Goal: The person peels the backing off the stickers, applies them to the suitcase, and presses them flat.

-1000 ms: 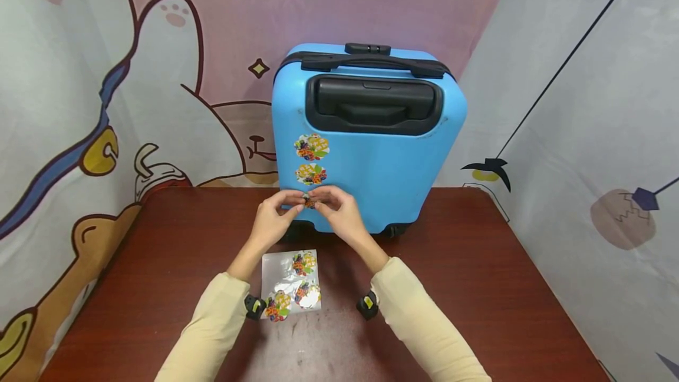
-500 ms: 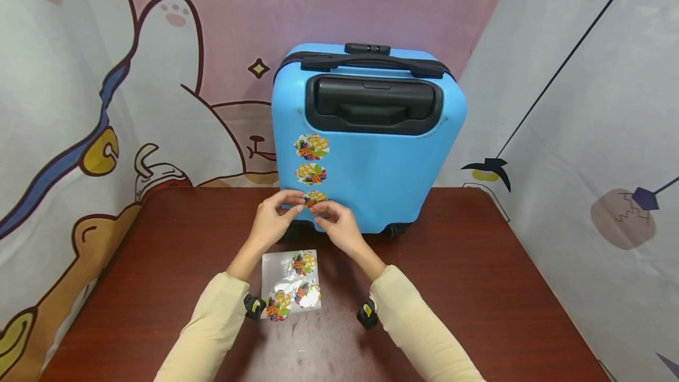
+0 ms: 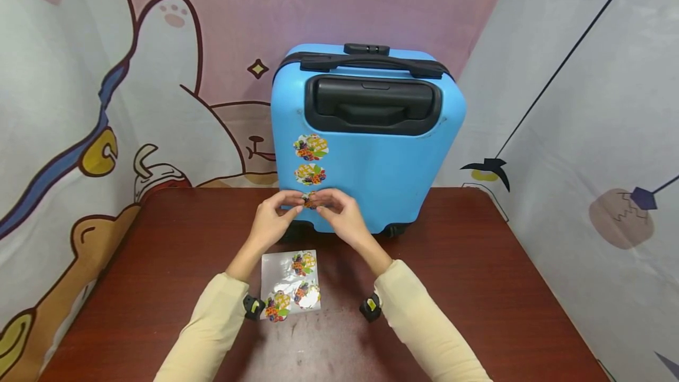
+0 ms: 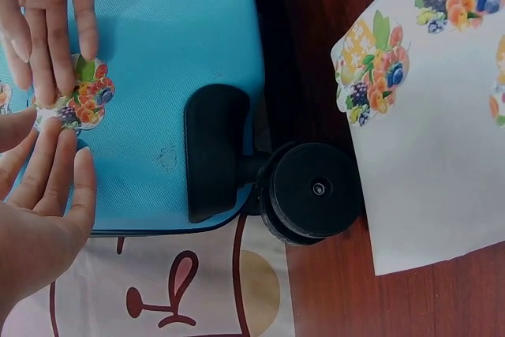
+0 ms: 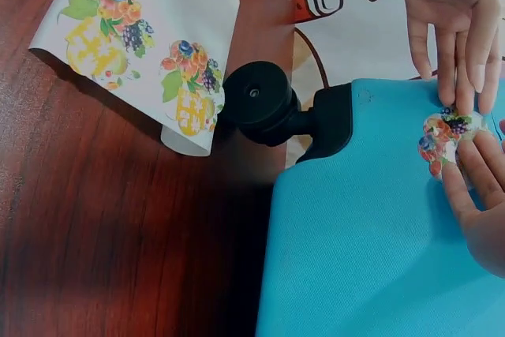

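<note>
A fruit-patterned sticker lies low on the left side of the blue suitcase, below two similar stickers, an upper one and a lower one. My left hand touches its left part with extended fingertips. From the other side my right hand rests its fingertips on the right part. Both wrist views show fairly straight fingers lying flat over the sticker, partly hiding it. In the right wrist view the sticker's fruit print shows between the two hands.
A white sticker sheet with a few fruit stickers lies on the brown table, between my forearms and in front of the suitcase. A black suitcase wheel juts out near the hands. A cartoon-printed cloth hangs behind.
Half a second ago my right hand was off the sticker, slightly lower right; now its fingers are back on it. My left hand has barely moved.
</note>
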Available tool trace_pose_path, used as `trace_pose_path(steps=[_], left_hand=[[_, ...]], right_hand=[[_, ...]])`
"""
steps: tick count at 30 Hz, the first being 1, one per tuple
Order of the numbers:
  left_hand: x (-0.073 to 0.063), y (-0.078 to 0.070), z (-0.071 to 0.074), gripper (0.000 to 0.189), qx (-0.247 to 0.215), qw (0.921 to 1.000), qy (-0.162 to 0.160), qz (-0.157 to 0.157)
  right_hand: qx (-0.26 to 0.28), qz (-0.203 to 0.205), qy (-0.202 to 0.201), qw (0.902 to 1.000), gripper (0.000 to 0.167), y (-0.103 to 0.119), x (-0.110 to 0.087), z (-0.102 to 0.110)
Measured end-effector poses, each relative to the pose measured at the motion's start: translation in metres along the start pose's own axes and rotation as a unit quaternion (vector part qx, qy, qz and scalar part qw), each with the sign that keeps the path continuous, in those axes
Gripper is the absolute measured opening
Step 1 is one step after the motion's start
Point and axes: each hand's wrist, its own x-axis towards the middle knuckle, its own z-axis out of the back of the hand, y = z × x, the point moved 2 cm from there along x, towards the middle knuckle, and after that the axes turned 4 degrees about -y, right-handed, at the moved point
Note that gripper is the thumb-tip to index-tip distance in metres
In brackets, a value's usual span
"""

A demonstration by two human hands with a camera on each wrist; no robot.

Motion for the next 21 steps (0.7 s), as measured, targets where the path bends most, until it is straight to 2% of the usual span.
trace_pose_path(steps=[8,12,16,21], left_hand=[[0.0,0.0,0.0,0.023,0.003,1.0,-0.002,0.0],[0.0,0.0,-0.001,0.023,0.009,1.0,-0.003,0.001],[0.0,0.0,-0.001,0.023,0.009,1.0,-0.003,0.001],[0.0,0.0,-0.001,0.023,0.004,1.0,0.002,0.0]], right_hand=[[-0.014,-0.032,-0.04,0.9986,0.024,-0.003,-0.005,0.013],[-0.022,-0.04,-0.047,0.9979,0.023,-0.004,-0.007,0.016],[-0.028,-0.043,-0.028,0.9983,0.023,-0.006,-0.008,0.014],[-0.031,-0.036,0.028,0.9985,0.025,-0.009,-0.008,0.004]])
